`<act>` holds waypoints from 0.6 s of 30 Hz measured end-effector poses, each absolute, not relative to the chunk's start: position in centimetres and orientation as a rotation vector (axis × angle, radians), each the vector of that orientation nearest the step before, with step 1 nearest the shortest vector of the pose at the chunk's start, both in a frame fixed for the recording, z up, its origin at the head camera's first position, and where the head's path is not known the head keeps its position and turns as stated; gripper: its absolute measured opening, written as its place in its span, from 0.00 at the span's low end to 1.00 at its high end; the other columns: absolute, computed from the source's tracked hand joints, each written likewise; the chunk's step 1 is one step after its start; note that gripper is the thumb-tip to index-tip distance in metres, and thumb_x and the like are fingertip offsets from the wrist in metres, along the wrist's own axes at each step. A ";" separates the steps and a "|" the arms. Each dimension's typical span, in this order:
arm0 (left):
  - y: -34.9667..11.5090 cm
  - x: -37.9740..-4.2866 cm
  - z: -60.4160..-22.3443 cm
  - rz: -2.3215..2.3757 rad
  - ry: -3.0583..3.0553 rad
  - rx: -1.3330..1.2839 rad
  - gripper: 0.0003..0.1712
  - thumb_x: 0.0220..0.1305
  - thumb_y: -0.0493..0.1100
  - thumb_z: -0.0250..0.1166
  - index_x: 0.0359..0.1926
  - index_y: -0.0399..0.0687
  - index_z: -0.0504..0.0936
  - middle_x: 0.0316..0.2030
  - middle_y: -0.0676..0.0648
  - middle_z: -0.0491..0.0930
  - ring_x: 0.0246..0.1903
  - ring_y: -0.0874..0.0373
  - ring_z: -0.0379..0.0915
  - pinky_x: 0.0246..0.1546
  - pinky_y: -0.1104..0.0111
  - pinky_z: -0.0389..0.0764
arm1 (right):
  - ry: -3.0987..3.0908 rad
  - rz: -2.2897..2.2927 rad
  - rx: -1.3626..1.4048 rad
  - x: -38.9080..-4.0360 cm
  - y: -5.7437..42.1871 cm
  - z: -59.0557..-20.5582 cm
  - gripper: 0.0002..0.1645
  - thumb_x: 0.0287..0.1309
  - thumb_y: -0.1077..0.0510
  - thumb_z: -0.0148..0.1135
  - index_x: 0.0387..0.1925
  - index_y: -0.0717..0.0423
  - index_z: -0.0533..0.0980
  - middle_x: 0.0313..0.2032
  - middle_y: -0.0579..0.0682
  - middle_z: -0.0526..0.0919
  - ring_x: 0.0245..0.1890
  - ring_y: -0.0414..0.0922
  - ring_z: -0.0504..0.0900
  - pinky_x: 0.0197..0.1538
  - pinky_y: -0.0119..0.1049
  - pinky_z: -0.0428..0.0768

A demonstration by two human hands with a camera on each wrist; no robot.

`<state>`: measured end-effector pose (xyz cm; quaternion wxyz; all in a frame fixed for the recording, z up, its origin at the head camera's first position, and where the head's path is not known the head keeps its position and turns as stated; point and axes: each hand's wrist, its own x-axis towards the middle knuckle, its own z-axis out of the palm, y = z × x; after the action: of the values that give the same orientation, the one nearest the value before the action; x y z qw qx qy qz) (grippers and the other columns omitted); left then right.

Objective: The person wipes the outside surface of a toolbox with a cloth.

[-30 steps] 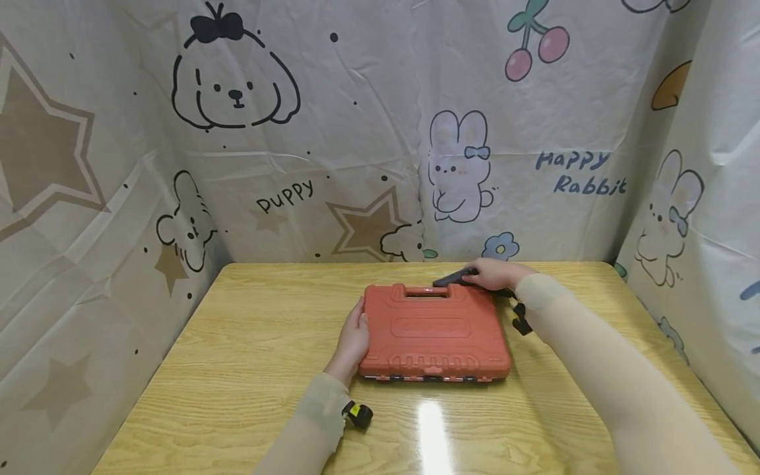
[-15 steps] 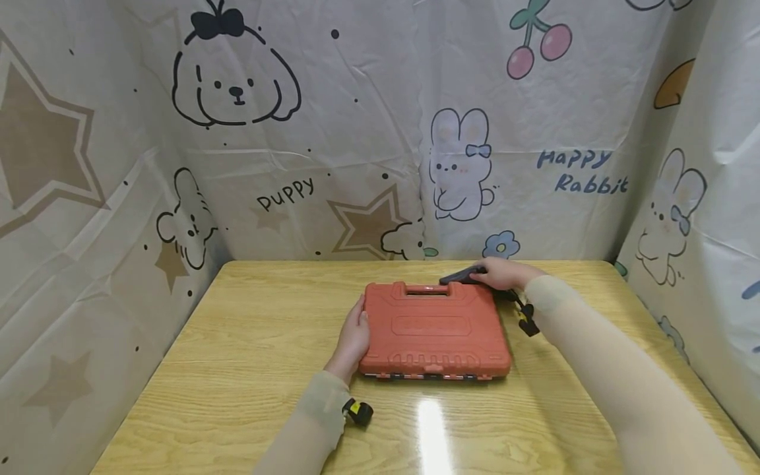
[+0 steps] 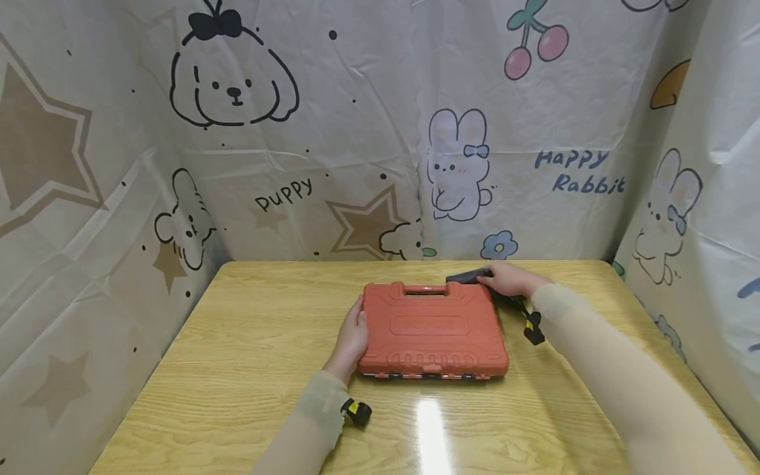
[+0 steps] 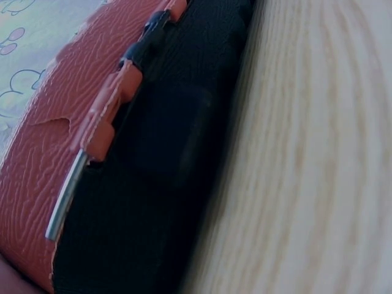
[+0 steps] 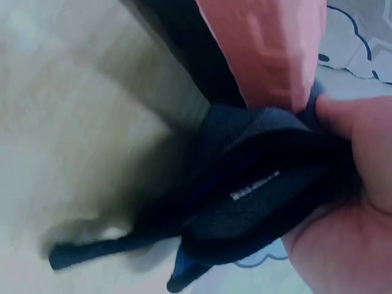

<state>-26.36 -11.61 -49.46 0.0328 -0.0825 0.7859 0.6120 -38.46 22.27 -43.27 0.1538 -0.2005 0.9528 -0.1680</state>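
A red plastic carrying case (image 3: 431, 330) with a black lower half lies on the table, its handle on the far side. My left hand (image 3: 351, 338) rests along the case's left side, fingers extended, thumb at the lid edge. In the left wrist view, red and black hinge parts and a metal pin show on the case (image 4: 101, 116). Behind the case's far right corner, my right hand (image 3: 509, 278) grips a black object (image 3: 469, 276). The right wrist view shows this black object (image 5: 245, 196) with a rounded body, small white lettering and a narrow projecting arm; its kind I cannot tell.
The case stands on a light wood-grain table (image 3: 261, 343). A white printed curtain (image 3: 368, 132) hangs close behind the table and along both sides. Small black cameras with yellow marks, like the left one (image 3: 357, 413), sit at both wrists.
My right hand has shifted a little to the right with the black object, along the back of the case. The case and my left hand have stayed in place.
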 end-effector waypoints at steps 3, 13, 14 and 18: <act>-11.6 -26.4 -49.5 1.884 2.416 -0.259 0.31 0.85 0.43 0.36 0.83 0.49 0.49 0.82 0.41 0.48 0.81 0.41 0.40 0.80 0.44 0.45 | 2.754 -0.527 -0.504 -38.2 22.2 -43.8 0.21 0.79 0.52 0.49 0.49 0.67 0.79 0.40 0.60 0.83 0.39 0.51 0.80 0.45 0.47 0.78; -11.6 -26.4 -49.7 1.889 2.413 -0.265 0.31 0.85 0.43 0.36 0.83 0.49 0.50 0.82 0.41 0.48 0.81 0.41 0.40 0.80 0.44 0.45 | 2.710 -0.812 -0.268 -36.6 22.2 -44.5 0.22 0.80 0.51 0.47 0.52 0.66 0.77 0.35 0.54 0.75 0.35 0.47 0.73 0.39 0.40 0.72; -11.6 -26.4 -49.7 1.891 2.413 -0.265 0.31 0.85 0.43 0.37 0.83 0.49 0.50 0.82 0.41 0.48 0.81 0.41 0.40 0.80 0.45 0.45 | 2.699 -0.842 -0.251 -36.4 22.2 -44.5 0.23 0.81 0.51 0.46 0.54 0.67 0.76 0.37 0.55 0.75 0.36 0.48 0.73 0.41 0.40 0.72; -11.6 -26.5 -49.7 1.893 2.422 -0.262 0.31 0.85 0.43 0.37 0.83 0.49 0.50 0.82 0.41 0.49 0.81 0.41 0.40 0.80 0.45 0.46 | 2.652 -0.964 -0.178 -35.8 22.3 -44.6 0.24 0.81 0.50 0.44 0.55 0.68 0.75 0.42 0.57 0.76 0.39 0.49 0.73 0.42 0.40 0.72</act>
<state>-26.49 -11.60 -49.70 0.0282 -0.0850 0.7846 0.6135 -35.78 22.27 -44.63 0.1565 -0.0620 0.9265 -0.3366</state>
